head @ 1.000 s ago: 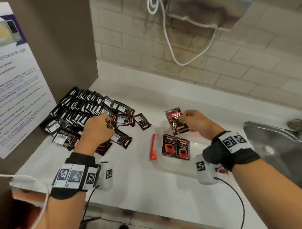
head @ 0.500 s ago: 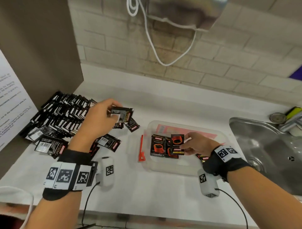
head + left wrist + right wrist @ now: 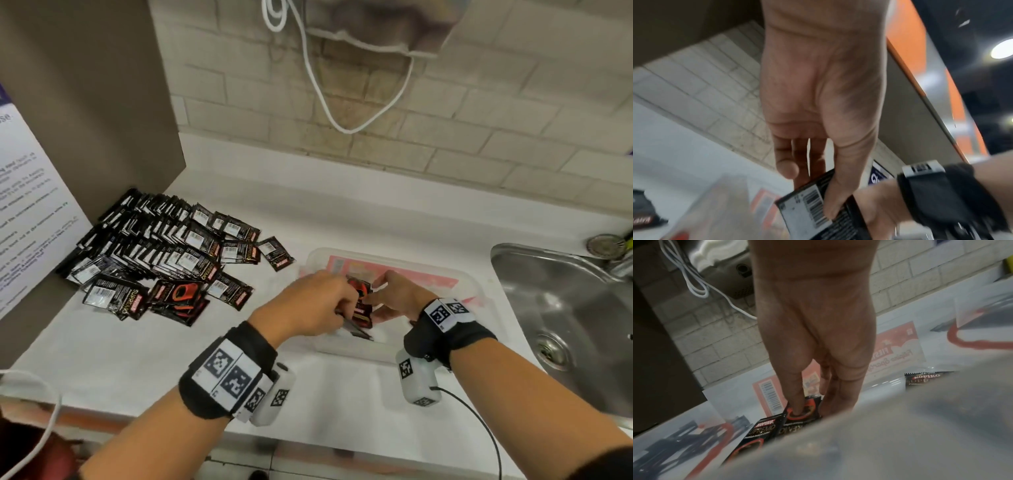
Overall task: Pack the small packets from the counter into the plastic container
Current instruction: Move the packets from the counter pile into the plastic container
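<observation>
A heap of small black coffee packets (image 3: 161,250) lies on the white counter at the left. The clear plastic container (image 3: 474,284) stands in the middle, with a pink label on its floor. My left hand (image 3: 344,305) is over the container's left end and pinches one black packet (image 3: 803,204), barcode side up, between thumb and fingers (image 3: 830,209). My right hand (image 3: 375,291) is inside the container; its straight index finger (image 3: 797,407) presses on a packet (image 3: 809,404) with a red cup print. Beside it lies another packet (image 3: 764,431), and one more (image 3: 929,379) lies further right.
A steel sink (image 3: 565,308) adjoins the container on the right. A dark cabinet panel (image 3: 85,102) with a printed notice (image 3: 27,205) bounds the heap on the left. A white cable (image 3: 318,85) hangs on the brick wall behind.
My left hand lifted a packet from the heap and carried it right to the container. My right hand brought its packet down among those inside.
</observation>
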Demonstrator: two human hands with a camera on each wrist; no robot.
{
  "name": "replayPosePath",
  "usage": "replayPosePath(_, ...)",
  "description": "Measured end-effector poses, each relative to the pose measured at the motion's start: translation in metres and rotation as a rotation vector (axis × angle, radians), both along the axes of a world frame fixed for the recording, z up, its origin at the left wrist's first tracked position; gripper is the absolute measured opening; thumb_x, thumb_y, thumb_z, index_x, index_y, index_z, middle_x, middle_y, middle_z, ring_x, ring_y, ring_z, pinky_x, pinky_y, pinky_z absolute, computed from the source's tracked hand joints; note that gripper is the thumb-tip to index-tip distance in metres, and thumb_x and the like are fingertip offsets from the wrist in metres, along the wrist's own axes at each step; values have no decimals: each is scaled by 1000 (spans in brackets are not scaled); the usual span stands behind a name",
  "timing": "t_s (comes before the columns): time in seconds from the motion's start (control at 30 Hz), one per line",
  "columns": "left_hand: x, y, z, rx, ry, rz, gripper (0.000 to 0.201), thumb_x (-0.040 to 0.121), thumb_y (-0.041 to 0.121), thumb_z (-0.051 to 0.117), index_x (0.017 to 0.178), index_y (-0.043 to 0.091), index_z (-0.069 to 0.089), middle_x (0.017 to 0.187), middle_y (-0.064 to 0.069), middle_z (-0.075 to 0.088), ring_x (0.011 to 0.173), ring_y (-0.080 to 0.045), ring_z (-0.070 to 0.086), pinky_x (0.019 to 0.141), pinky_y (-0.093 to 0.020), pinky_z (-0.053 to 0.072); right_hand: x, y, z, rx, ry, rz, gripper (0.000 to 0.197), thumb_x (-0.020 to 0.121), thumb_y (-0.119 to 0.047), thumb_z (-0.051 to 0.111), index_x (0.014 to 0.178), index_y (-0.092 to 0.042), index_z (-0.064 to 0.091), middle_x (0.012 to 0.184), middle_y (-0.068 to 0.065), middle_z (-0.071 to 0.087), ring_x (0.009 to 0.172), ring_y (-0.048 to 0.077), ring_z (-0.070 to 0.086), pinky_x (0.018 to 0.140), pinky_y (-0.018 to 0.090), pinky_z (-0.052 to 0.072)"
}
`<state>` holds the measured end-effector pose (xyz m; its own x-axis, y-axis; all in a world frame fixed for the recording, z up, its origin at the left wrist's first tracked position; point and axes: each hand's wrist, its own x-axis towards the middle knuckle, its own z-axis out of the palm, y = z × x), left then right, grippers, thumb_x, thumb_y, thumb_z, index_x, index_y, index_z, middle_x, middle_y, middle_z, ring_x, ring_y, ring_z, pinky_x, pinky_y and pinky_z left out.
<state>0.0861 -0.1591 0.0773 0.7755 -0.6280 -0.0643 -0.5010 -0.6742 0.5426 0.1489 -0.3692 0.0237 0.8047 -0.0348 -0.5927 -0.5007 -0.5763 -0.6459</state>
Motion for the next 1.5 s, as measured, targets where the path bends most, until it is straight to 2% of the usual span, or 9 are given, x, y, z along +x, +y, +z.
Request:
replayPosePath(0.3, 13, -19, -20, 209, 145, -91, 15, 93, 11, 64, 102, 11, 76, 103, 0, 73, 90, -15, 65, 81, -23, 50, -3, -23, 0, -57, 98, 181, 14, 91, -17, 69, 96, -7, 61, 93, 12, 68, 58, 21, 69, 58, 30, 58)
replayPosePath(0.43, 24, -22, -14, 403, 296, -150, 28, 94, 8, 46, 95, 12, 74, 86, 1, 65, 57, -8, 48, 42, -7, 35, -3, -22, -7, -19, 58, 197, 21, 86, -8, 73, 98, -12, 56, 95, 14, 66, 57, 21, 69, 60, 33, 59)
replayPosePath(0.5, 25, -26, -11, 450, 322, -160, 35, 94, 6, 43, 105, 11, 75, 93, 11, 68, 69, -9, 56, 53, -8, 43, -2, -19, -9, -26, 42, 207, 28, 84, -5, 74, 100, -18, 54, 99, 15, 66, 62, 23, 70, 62, 34, 60)
replayPosePath(0.6, 25, -33, -14, 496, 315, -157, 45, 93, 0, 40, 120, 17, 72, 129, 4, 66, 110, -19, 61, 95, -32, 50, -1, -14, -9, -66, 19, 244, 35, 84, -5, 73, 99, -27, 50, 102, 14, 66, 67, 21, 72, 60, 31, 60)
replayPosePath(0.67, 25, -36, -18, 511, 332, -169, 48, 92, -3, 39, 123, 17, 70, 133, 1, 64, 117, -22, 59, 102, -37, 48, -1, -11, -8, -98, 5, 275, 38, 84, -6, 73, 103, -28, 49, 103, 12, 66, 71, 21, 71, 56, 28, 57)
replayPosePath(0.9, 34, -41, -31, 396, 59, -12, 28, 92, 7, 55, 117, 12, 68, 115, -8, 61, 102, -29, 60, 87, -44, 53, -2, 3, -5, -217, -99, 359, 57, 85, -4, 72, 134, -14, 46, 128, 13, 47, 101, 32, 64, 65, 29, 59)
replayPosePath(1.03, 33, -48, -41, 489, 2, -29, 32, 93, 22, 63, 124, 13, 64, 126, -10, 48, 114, -31, 51, 94, -44, 49, -4, 7, -5, -273, -130, 412, 62, 83, 0, 71, 136, -14, 42, 127, 15, 43, 99, 35, 61, 72, 36, 61)
replayPosePath(1.2, 32, -53, -55, 528, -98, 26, 50, 89, 28, 70, 135, 21, 52, 146, -10, 38, 130, -35, 36, 102, -48, 39, -7, 10, -7, -296, -147, 418, 66, 82, -8, 73, 137, -20, 39, 116, 10, 39, 98, 32, 56, 64, 33, 61)
replayPosePath(1.5, 35, -57, -66, 477, -59, 77, 61, 87, 36, 70, 139, 25, 41, 136, -9, 47, 123, -33, 43, 95, -47, 47, -8, 10, -8, -319, -180, 406, 66, 76, 0, 75, 133, -13, 43, 124, 16, 49, 110, 34, 56, 78, 44, 60)
